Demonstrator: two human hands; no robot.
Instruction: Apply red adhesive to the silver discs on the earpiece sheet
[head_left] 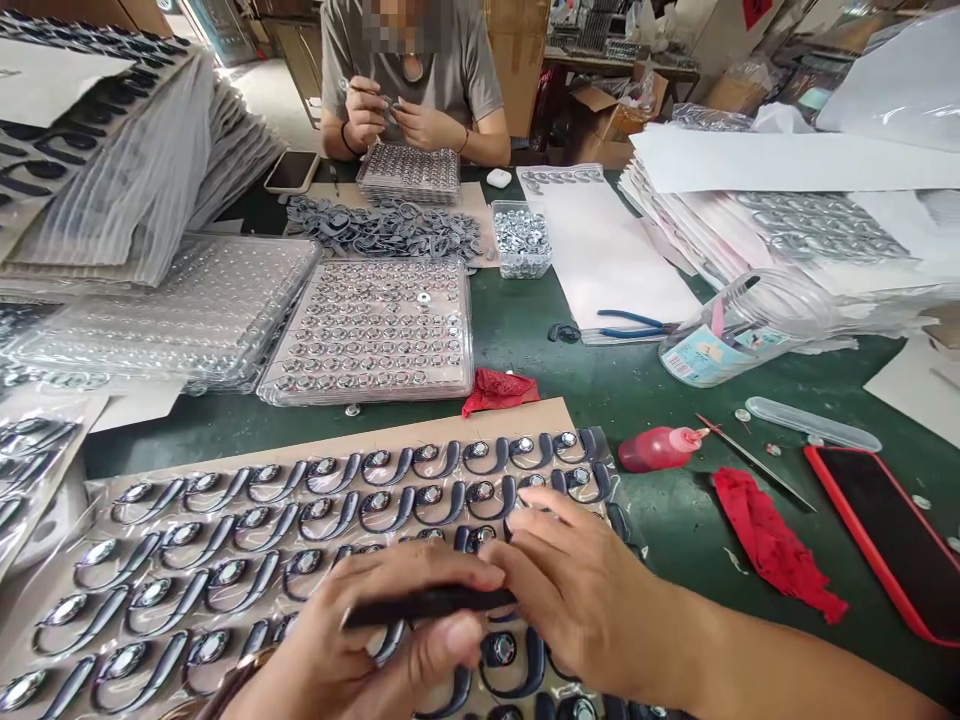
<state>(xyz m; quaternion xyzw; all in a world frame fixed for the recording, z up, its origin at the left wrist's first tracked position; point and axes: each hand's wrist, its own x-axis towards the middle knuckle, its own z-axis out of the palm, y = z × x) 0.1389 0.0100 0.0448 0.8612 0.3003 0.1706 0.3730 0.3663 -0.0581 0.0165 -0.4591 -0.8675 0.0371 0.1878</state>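
Observation:
My left hand and my right hand meet low in the view over a clear plastic sheet that carries rows of dark hook-shaped parts with shiny round centres. A thin black stick-like tool lies between thumb and fingers of my left hand, and the fingers of my right hand pinch its right end. Both hands are closed around it and hover just above the parts. The sheet rests on a brown cardboard.
Across the green table a person in a grey shirt handles small parts. A clear tray of round pieces, red cloths, a red bottle, blue pliers, a red-cased phone and stacked sheets lie around.

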